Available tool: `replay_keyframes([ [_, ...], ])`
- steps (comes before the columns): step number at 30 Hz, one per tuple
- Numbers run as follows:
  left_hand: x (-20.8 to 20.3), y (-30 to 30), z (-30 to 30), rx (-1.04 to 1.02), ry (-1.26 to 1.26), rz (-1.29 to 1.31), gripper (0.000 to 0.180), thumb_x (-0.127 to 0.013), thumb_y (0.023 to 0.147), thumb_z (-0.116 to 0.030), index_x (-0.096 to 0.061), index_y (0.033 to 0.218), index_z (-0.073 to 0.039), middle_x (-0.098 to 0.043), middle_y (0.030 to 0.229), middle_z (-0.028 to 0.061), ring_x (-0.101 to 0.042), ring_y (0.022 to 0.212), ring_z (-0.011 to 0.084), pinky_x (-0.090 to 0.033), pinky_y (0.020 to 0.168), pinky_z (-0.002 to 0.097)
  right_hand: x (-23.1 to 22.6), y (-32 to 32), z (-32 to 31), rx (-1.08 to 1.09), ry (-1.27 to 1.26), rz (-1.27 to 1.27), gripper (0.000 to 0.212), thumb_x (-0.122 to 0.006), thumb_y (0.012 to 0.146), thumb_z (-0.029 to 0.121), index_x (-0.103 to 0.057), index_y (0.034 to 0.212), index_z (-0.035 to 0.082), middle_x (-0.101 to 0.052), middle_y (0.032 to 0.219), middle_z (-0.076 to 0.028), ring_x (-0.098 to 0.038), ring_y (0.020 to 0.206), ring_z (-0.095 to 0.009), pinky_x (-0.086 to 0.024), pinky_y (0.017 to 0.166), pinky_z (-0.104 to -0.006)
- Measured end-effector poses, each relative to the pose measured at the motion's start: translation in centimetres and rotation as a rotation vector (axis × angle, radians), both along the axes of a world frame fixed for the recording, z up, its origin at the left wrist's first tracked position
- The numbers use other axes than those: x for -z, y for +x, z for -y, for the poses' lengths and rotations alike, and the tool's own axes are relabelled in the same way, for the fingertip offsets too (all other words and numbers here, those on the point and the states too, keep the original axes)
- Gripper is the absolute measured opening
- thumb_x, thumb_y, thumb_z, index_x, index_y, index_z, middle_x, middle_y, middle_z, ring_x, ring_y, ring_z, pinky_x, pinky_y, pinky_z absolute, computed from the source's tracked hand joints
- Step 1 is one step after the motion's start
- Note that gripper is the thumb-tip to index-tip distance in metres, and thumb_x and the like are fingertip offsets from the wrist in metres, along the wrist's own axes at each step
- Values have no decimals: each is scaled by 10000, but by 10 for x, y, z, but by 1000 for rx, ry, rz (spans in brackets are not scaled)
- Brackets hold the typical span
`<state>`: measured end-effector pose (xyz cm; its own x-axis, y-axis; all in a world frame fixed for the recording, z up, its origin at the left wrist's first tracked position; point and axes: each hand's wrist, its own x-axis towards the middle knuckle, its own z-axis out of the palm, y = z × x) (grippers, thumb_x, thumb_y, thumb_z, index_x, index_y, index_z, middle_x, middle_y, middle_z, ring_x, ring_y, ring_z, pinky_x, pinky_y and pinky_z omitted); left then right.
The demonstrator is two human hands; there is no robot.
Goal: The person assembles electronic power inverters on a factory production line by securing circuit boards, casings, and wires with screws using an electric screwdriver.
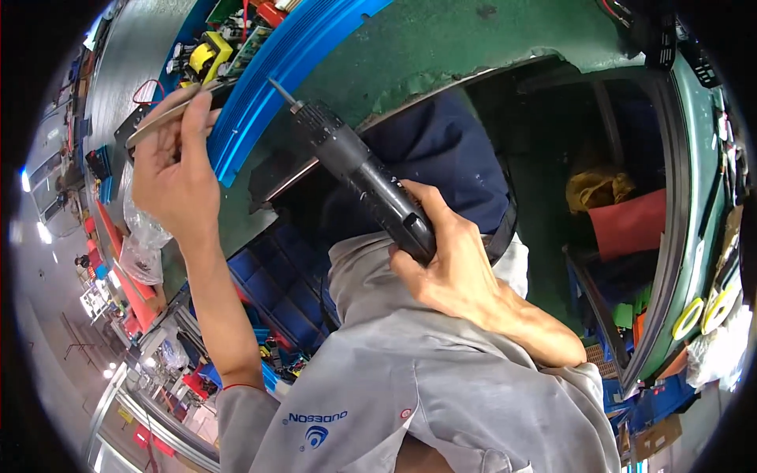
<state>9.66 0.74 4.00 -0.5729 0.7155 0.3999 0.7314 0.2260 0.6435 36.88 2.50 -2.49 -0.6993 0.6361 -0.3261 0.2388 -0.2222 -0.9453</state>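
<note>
My right hand (pixel 445 256) is wrapped around the black body of an electric screwdriver (pixel 367 173). Its pointed bit reaches up and left, close to a long ribbed blue metal profile (pixel 292 51) on the green worktop. At the left, my left hand (pixel 180 177) pinches a thin, flat, tan-edged plate (pixel 162 124) between thumb and fingers. The plate is seen almost edge-on, so its face is hidden. Beside that hand, the lower end of the blue profile lies just to the right.
Behind the profile, a blue bin holds circuit boards and a yellow-wrapped transformer (pixel 209 57). The green worktop (pixel 441 47) has a chipped front edge above my lap. Clear plastic bags (pixel 143 240) lie at the left; yellow tape rolls (pixel 688 318) sit far right.
</note>
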Motion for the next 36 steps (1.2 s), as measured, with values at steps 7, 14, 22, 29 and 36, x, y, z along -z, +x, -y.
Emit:
replay_keyframes([
  [7,-1,-1,-8,-3,43,18,189,-738,937,-52,-718,1100,41,-763,954,96,-710,804,109,-557,758,221,-5,-7,-19,-16,-422,-80,438,-504,1020,352,-580,1280,8,-654,846,-75,-616,743,-176,-485,682,-301],
  [14,-12,10,-2,2,-122,18,55,-720,915,-3,-743,961,16,-756,1001,91,-714,846,150,-564,732,273,-3,-2,-23,-165,-646,-89,816,-172,1062,646,-601,1312,-1,-671,799,-50,-577,697,-106,-444,677,-258],
  [22,-10,-10,-2,177,-21,-85,246,-809,817,-13,-681,1023,-54,-756,914,75,-717,709,213,-539,580,282,-24,4,-38,-212,-631,47,851,-179,1050,662,-546,1362,-39,-647,801,-88,-562,707,-133,-421,667,-262],
  [29,-9,-19,-3,205,-9,-53,282,-828,797,-55,-683,1038,-86,-761,908,55,-716,684,196,-524,544,275,-23,2,-43,-253,-864,1,990,-193,993,763,-527,1343,-101,-629,776,-134,-539,657,-172,-410,623,-291],
  [36,-17,-16,-4,258,-32,-5,271,-797,795,56,-668,1011,-46,-771,915,129,-753,762,247,-571,639,291,-20,7,-38,-182,-1072,-46,1066,-225,926,848,-536,1327,-90,-615,761,-131,-556,670,-183,-409,612,-295],
])
